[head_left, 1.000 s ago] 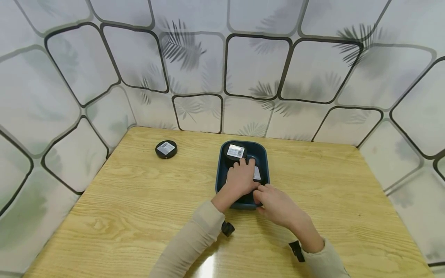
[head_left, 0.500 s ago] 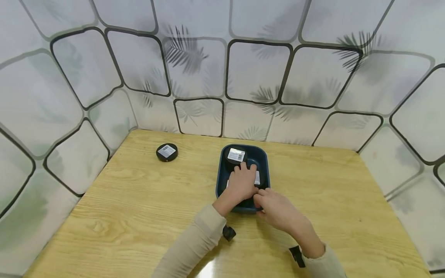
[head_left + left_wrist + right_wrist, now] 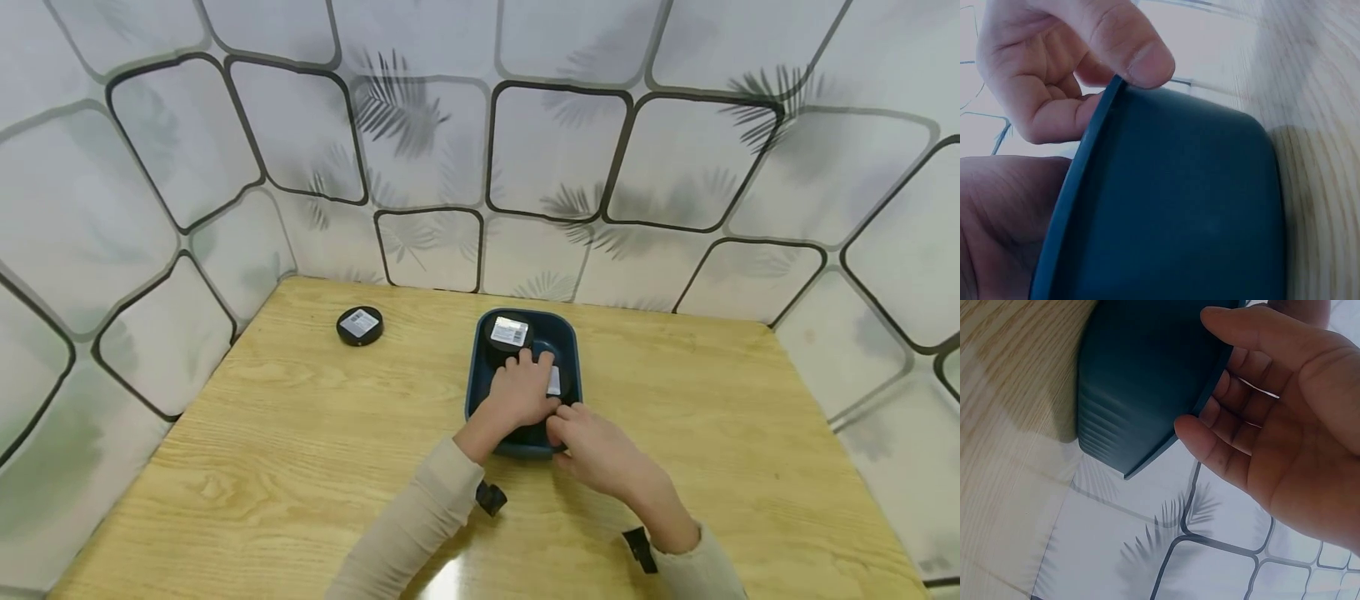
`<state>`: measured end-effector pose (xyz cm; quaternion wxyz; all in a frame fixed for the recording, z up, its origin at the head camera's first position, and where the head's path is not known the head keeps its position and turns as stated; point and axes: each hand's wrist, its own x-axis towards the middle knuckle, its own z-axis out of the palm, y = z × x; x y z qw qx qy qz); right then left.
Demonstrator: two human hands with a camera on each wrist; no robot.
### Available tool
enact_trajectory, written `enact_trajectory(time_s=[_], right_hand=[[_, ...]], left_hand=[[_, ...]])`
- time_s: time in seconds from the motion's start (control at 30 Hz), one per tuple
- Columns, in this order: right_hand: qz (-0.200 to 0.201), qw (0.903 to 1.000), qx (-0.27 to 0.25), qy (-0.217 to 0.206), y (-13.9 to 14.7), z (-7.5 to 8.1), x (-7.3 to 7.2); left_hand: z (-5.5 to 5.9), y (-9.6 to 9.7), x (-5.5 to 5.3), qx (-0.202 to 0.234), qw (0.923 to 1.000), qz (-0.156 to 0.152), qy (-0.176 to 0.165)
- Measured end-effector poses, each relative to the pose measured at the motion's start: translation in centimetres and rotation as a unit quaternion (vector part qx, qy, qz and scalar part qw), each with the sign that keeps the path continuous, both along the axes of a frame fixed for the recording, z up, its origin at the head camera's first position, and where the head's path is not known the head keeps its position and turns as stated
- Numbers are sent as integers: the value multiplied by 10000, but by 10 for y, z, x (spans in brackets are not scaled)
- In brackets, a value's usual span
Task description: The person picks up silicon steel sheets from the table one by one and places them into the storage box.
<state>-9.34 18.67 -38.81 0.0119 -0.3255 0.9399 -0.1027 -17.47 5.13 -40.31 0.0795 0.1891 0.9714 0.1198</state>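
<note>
A dark blue bin (image 3: 525, 452) stands on the table, holding black round tins with white labels. One tin (image 3: 510, 332) lies in its far left corner. My left hand (image 3: 517, 392) reaches down into the bin, over a second tin (image 3: 555, 382) whose label shows between index finger and thumb; whether the fingers grip it is hidden. At the near right corner my right hand (image 3: 600, 446) pinches the rim. In the right wrist view its thumb lies on the outer wall (image 3: 1141, 381), fingers over the edge. My left palm (image 3: 1004, 206) hovers above the rim in the left wrist view.
Another black tin (image 3: 360, 326) with a white label lies on the wooden table (image 3: 300, 442), well left of the bin. Patterned cloth walls (image 3: 555, 150) rise behind the table and at both sides.
The head view has tilted slightly. Both hands keep nearly the same place at the bin. A pale label seen earlier beside the left wrist is now covered.
</note>
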Motion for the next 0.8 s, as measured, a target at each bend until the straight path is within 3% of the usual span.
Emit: enact_trajectory(time_s=[0.17, 0.4, 0.8], right_hand=[[-3, 10000, 23, 31, -1, 2, -2], [11, 10000, 30, -26, -1, 0, -1], [66, 9999, -15, 81, -1, -2, -1]], left_hand=[[0, -4, -4, 227, 9997, 12, -39], [0, -10, -1, 398, 9992, 57, 14], [6, -29, -3, 1102, 9937, 72, -188]])
